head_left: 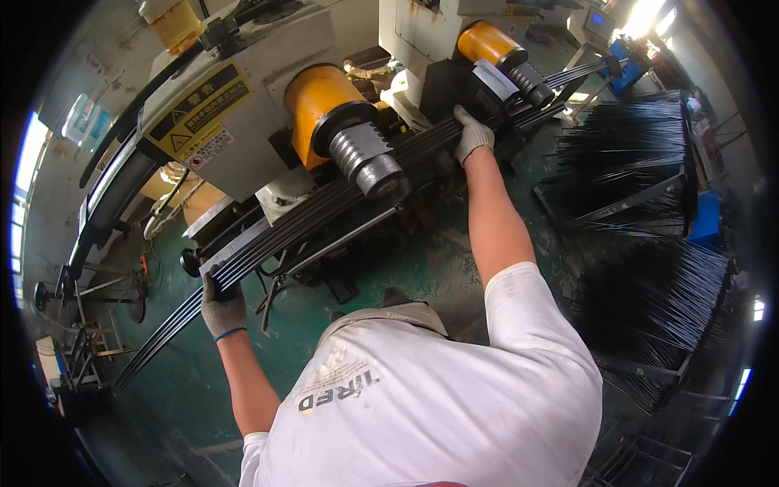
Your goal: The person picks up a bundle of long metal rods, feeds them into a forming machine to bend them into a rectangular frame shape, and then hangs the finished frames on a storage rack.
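Observation:
A bundle of several long, thin, dark metal bars (172, 329) runs slantwise across the view, from the lower left up to the far right, along the front of the machines. My left hand (223, 310), in a grey work glove, is closed around the bars near their left part. Farther right, my gloved right hand (474, 136) grips the same bundle beside the second machine; some of its fingers are hidden. Between my hands, the bars pass behind a ribbed metal cylinder (367, 158) fixed to an orange machine head (320, 101).
A second orange head (487, 42) stands at the far right of the machines. Two racks heaped with dark bars (629, 158) (657, 312) stand on the green floor (438, 268) to my right. A metal stand (81, 325) is at the left.

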